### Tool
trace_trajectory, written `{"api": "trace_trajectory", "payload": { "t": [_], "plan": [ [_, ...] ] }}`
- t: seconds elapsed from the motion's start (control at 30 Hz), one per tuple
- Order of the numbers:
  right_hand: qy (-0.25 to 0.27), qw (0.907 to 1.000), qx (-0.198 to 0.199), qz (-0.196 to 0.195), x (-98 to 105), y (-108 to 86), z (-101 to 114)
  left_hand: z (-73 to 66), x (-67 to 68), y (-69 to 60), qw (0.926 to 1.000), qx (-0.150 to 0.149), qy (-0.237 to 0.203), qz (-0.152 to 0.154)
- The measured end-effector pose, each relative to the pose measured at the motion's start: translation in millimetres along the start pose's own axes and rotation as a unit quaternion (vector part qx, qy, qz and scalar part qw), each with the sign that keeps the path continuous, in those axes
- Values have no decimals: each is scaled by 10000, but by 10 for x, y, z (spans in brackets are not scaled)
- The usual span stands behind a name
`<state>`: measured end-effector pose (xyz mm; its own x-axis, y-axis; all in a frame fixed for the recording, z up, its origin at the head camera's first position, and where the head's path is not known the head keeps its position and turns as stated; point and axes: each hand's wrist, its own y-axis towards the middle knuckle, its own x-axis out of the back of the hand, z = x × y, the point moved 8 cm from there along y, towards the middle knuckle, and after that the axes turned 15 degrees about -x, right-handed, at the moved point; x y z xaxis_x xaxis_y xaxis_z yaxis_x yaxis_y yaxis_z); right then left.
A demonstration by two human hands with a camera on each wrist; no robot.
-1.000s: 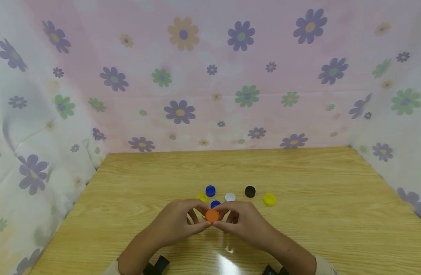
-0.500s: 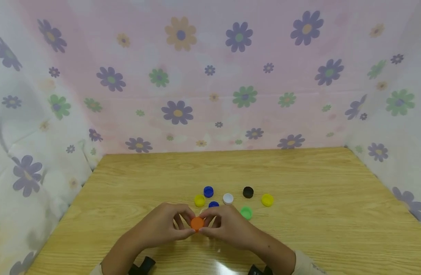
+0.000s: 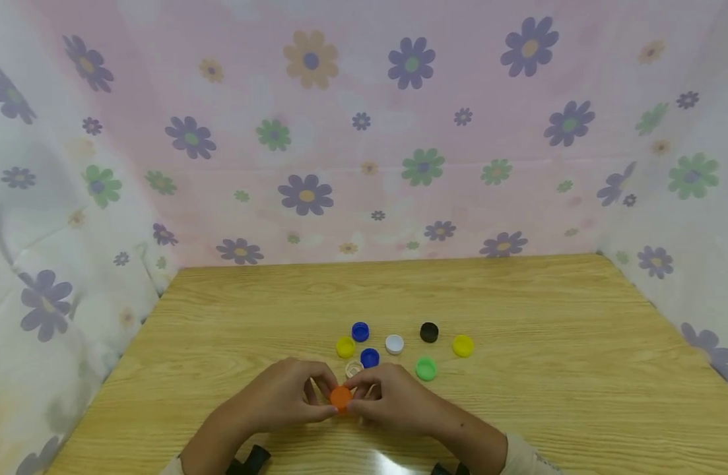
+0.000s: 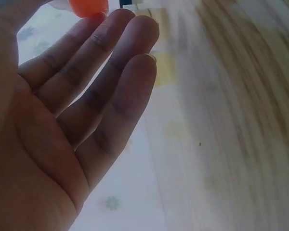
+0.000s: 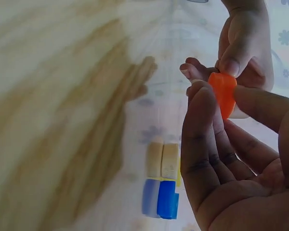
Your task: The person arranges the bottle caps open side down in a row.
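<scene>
Both hands hold one small round orange bottle cap low above the table, its flat top facing up. My left hand pinches its left side between thumb and fingertips. From the right, thumb and fingertips of my right hand grip the same cap. In the right wrist view the orange cap is seen from the side, between the two hands. Only the lower part of the orange cap shows at the top of the left wrist view. Just beyond the fingers lie a clear beige cap, partly covered, and a blue cap.
Other loose caps lie on the wooden table: a second blue cap, a yellow cap, a white cap, a black cap, another yellow cap and a green cap. Flowered cloth hangs behind.
Both hands have moved left and then nearer the body with the orange cap still between them. The green cap and the beige cap have come into sight. The other caps stay put.
</scene>
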<state>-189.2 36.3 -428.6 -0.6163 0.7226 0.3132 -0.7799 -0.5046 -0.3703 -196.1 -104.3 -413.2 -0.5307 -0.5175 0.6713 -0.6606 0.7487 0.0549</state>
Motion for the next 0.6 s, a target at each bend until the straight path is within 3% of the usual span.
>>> {"api": "trace_trajectory", "payload": {
  "t": [0.33,0.6],
  "plan": [
    [-149,9999,-13,54,-35,15,-40,9,-35,24,9992,-92,370,70],
    [-466,9987,33,196,-76,17,-60,56,-106,21,9985,47,523,172]
  ]
}}
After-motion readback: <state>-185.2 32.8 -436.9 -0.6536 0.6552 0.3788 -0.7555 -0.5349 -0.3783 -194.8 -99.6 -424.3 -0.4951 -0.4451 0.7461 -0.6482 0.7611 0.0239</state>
